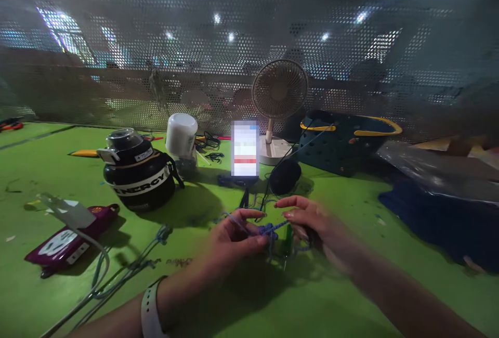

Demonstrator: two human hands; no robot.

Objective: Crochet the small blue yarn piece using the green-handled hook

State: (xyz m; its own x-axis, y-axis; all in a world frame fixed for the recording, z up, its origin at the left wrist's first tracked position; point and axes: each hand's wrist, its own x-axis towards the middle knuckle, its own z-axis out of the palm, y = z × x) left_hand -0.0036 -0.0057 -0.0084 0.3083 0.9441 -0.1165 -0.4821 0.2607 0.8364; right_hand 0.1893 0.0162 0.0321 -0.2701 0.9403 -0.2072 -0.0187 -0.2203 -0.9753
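My left hand (236,239) pinches a small piece of blue-purple yarn work (268,230) between thumb and fingers, low over the table. A strand of the yarn passes over its fingers. To the right, my right hand (312,221) has its fingertips closed on a taut yarn strand (281,224) that runs from the piece. A tool with a green handle (288,239) and a thin metal tip points downward beside the right fingers, seemingly held in that hand. The curled right fingers partly hide it. Loose yarn hangs below both hands.
On the green table (202,301) stand a lit phone (245,148), a fan (279,88), a dark yarn ball (285,177) and a dark blue basket (343,145). Leftward are a black jug (138,171), a white bottle (181,134) and a power strip (74,239) with trailing cords. Dark cloth (440,229) lies right.
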